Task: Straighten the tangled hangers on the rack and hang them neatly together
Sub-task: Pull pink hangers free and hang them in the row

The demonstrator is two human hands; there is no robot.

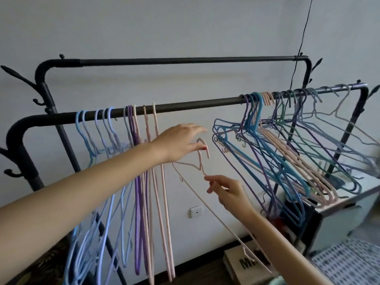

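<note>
- From my head camera I face a black metal clothes rack (185, 106) with two horizontal bars, the near one crossing the scene from lower left to upper right against a pale wall (185, 27).
- On the left part of the near bar hangs a tidy row of thin coated wire hangers (115, 157): light blue ones at far left, then purple, then pale pink, all dropping straight down.
- On the right part of the same bar sits a tangled bunch of blue, purple, pink and teal wire hangers (287, 153), crossing one another and swinging out to the right.
- A bare stretch of bar lies between the two groups.
- My left hand (178, 144) reaches into that gap below the bar, fingers stretched out, thumb touching the hook of a loose pale pink wire hanger (202, 159).
- My right hand (226, 193) is lower and nearer, pinching the shoulder wire of that same pink hanger between thumb and fingertips; the hanger slants down to the right along my forearm.
- The pink hanger is off the bar, held in the air between the groups.
- A white wall socket (196, 211) sits low on the wall, and a cardboard box with dark lettering (242, 264) lies on the floor below.
</note>
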